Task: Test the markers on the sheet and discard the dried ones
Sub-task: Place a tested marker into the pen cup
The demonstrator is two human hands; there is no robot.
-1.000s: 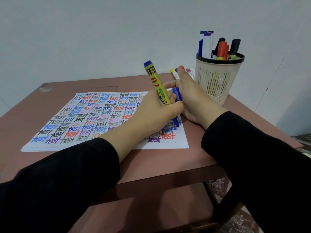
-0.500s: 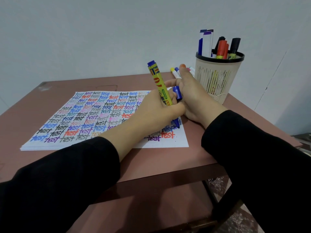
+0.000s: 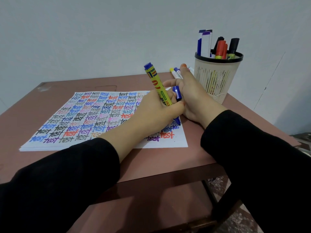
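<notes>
Currently on view, counted:

1. Table (image 3: 168, 162), one, reddish-brown, with a lower shelf beneath.
2. Sheet (image 3: 84, 115), one, white, lying flat on the table top of what looks like a thin stack. It is covered with rows of the word "test" in black, blue, red, purple and fainter inks.
3. Yellow marker (image 3: 157, 84), one, uncapped, with a blue end plug uppermost. It leans away from the person, and its blue tip is down on the sheet's lower right area, beside a blue "tes".
4. Left hand (image 3: 156, 111), one, fingers and thumb curled tight round the lower barrel of the yellow marker in a writing grip.
5. Blue cap (image 3: 177, 94), one, upright, pinched between the fingers of the right hand.
6. Right hand (image 3: 193, 98), one, resting by the sheet's right edge and touching the left hand; one finger points straight out toward the holder.
7. Holder (image 3: 217, 81), one, a cream slotted cup with a black rim, standing at the table's far right corner.
8. Standing markers (image 3: 221, 47), about seven caps showing above the rim: blue, purple, red and black. The exact count is uncertain.
9. Loose markers (image 3: 175, 71), at least three, lying on the table behind the right hand and partly hidden by it.
10. Sleeves (image 3: 252, 157), two, black.
</notes>
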